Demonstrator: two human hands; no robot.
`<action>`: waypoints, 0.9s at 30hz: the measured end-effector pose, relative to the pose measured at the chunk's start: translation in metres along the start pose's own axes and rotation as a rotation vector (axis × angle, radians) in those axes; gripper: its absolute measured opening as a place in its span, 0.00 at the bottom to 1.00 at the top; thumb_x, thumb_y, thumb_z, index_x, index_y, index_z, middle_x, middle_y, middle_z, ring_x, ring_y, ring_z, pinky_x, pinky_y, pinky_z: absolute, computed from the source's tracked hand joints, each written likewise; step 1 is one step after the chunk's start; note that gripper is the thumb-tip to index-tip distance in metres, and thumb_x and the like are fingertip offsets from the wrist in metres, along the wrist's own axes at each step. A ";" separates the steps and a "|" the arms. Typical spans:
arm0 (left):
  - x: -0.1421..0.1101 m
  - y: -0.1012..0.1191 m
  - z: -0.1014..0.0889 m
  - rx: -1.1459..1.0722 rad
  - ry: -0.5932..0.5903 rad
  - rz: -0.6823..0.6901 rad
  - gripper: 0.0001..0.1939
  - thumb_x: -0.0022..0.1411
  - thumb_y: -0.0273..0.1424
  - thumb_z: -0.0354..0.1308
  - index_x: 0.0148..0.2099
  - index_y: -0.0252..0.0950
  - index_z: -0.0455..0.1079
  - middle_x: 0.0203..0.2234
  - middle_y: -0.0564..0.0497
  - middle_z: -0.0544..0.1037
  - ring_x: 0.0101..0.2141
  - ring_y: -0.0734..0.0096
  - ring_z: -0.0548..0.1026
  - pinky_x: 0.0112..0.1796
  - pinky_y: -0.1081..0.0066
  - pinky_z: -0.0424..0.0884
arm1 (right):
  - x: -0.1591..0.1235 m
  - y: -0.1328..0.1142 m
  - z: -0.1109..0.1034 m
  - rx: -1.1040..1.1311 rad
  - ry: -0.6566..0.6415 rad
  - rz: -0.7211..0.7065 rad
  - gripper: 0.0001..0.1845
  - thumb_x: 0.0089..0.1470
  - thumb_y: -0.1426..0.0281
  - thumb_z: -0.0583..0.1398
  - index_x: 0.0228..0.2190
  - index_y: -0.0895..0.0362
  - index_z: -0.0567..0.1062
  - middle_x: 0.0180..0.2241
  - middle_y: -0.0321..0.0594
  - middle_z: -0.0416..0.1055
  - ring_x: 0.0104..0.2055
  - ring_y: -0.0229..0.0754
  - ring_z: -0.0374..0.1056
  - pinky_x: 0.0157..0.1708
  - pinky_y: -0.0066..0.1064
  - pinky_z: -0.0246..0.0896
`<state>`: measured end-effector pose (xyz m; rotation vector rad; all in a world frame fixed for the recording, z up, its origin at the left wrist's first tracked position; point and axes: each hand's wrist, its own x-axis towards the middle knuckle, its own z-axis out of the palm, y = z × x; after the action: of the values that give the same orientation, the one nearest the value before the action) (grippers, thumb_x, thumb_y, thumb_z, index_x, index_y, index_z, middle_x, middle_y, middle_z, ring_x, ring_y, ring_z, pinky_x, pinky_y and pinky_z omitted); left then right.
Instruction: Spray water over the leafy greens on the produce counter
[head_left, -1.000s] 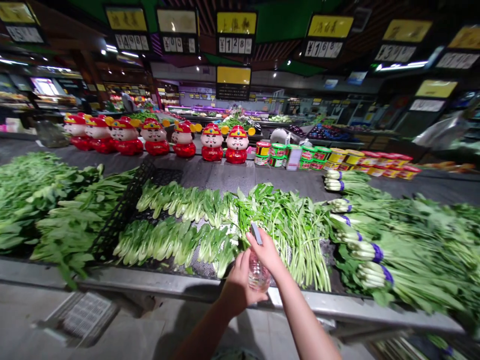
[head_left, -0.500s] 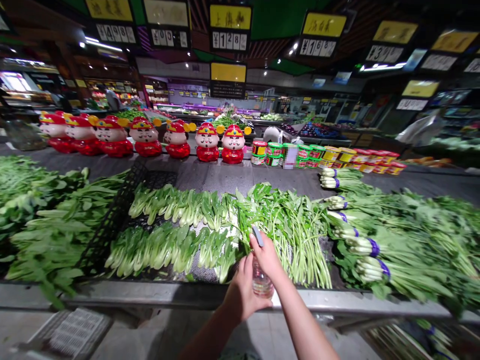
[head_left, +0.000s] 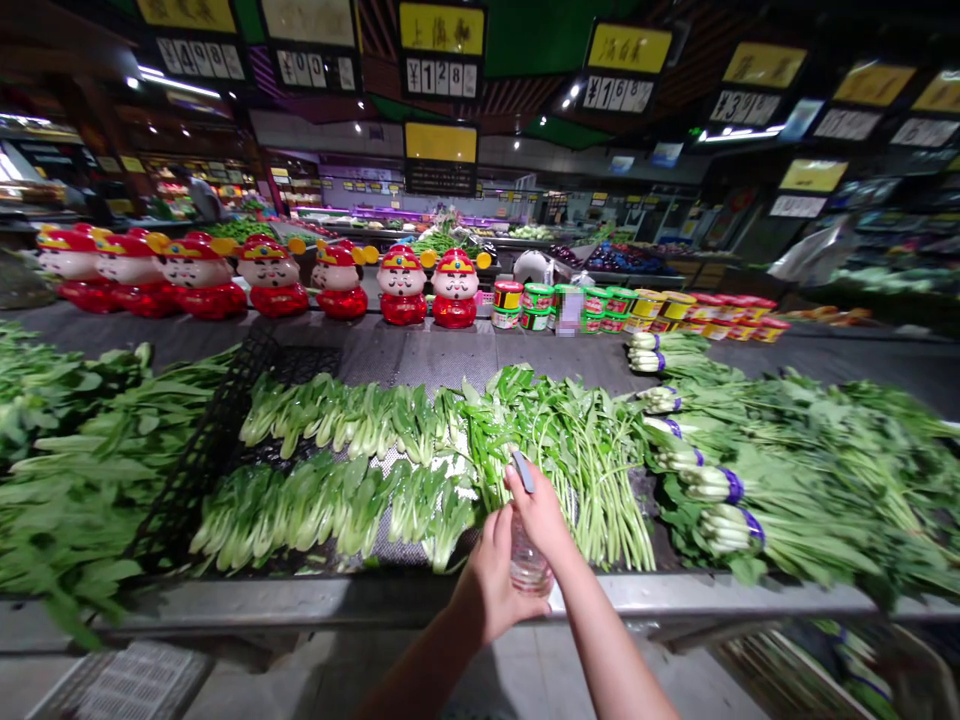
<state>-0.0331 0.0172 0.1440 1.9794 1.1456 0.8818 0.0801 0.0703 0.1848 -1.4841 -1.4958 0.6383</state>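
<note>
A clear spray bottle point(head_left: 528, 572) with a grey spray lever is held upright in front of me, over the front edge of the vegetable stand. My left hand point(head_left: 491, 578) wraps around its body from the left. Up at the spray head, my right hand point(head_left: 538, 512) is closed, fingers by the grey lever. Just beyond the bottle lie long-stemmed leafy greens point(head_left: 600, 480). Two rows of bok choy point(head_left: 315, 510) stretch to the left on a wet dark surface. My fingers partly hide the bottle's middle.
Purple-banded green bundles point(head_left: 727, 528) lie to the right. A black plastic crate divider point(head_left: 202, 450) separates loose greens point(head_left: 112, 460) at left. Red figurine jars point(head_left: 455, 290) and stacked tubs point(head_left: 536, 305) line the back ledge. A metal rail point(head_left: 337, 605) edges the stand; price signs point(head_left: 441, 50) hang above.
The view has turned slightly right, so the stand and signs sit farther left. Both hands keep the same hold on the spray bottle.
</note>
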 end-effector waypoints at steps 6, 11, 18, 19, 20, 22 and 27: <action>-0.002 0.008 0.016 -0.034 0.017 0.015 0.60 0.29 0.33 0.75 0.62 0.34 0.46 0.56 0.39 0.59 0.55 0.48 0.63 0.56 0.57 0.63 | -0.007 0.011 -0.014 -0.011 0.017 0.026 0.18 0.56 0.55 0.51 0.29 0.55 0.70 0.24 0.39 0.69 0.26 0.43 0.65 0.29 0.34 0.60; 0.001 0.024 0.021 -0.018 0.007 -0.021 0.61 0.28 0.30 0.75 0.62 0.32 0.46 0.57 0.37 0.59 0.56 0.46 0.62 0.57 0.55 0.61 | -0.007 0.012 -0.029 0.005 0.007 0.013 0.19 0.55 0.54 0.52 0.31 0.56 0.72 0.27 0.40 0.70 0.29 0.43 0.66 0.32 0.34 0.61; 0.009 0.038 0.034 -0.041 -0.042 0.014 0.62 0.29 0.33 0.75 0.63 0.30 0.44 0.58 0.33 0.56 0.57 0.47 0.60 0.59 0.55 0.58 | -0.005 0.013 -0.053 0.002 0.015 0.021 0.19 0.56 0.53 0.50 0.31 0.56 0.70 0.27 0.40 0.70 0.30 0.44 0.66 0.33 0.35 0.60; 0.010 0.039 0.037 -0.045 -0.044 0.008 0.63 0.28 0.33 0.76 0.63 0.30 0.44 0.58 0.33 0.56 0.57 0.46 0.60 0.59 0.54 0.57 | -0.006 0.014 -0.056 -0.007 0.021 0.029 0.19 0.56 0.53 0.50 0.30 0.55 0.69 0.26 0.39 0.69 0.28 0.44 0.66 0.31 0.35 0.60; 0.010 0.041 0.040 -0.047 -0.041 0.001 0.64 0.27 0.33 0.76 0.63 0.29 0.44 0.58 0.33 0.56 0.57 0.46 0.59 0.59 0.54 0.57 | -0.006 0.016 -0.058 -0.015 0.026 0.036 0.19 0.56 0.53 0.50 0.28 0.55 0.69 0.25 0.39 0.69 0.27 0.44 0.65 0.30 0.35 0.60; 0.009 0.043 0.044 -0.048 -0.035 -0.006 0.64 0.26 0.32 0.76 0.63 0.29 0.44 0.58 0.34 0.57 0.57 0.46 0.59 0.59 0.55 0.57 | -0.009 0.020 -0.062 -0.028 0.034 0.044 0.19 0.56 0.53 0.50 0.26 0.54 0.68 0.23 0.38 0.67 0.26 0.44 0.64 0.29 0.35 0.59; 0.004 0.052 0.052 -0.038 -0.045 -0.001 0.62 0.29 0.33 0.75 0.64 0.32 0.44 0.59 0.36 0.57 0.58 0.47 0.59 0.59 0.54 0.58 | -0.015 0.027 -0.072 -0.018 0.024 0.053 0.20 0.56 0.53 0.50 0.27 0.56 0.69 0.25 0.39 0.68 0.27 0.43 0.65 0.30 0.36 0.60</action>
<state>0.0332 -0.0104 0.1587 1.9578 1.0969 0.8485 0.1530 0.0432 0.1911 -1.5443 -1.4521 0.6376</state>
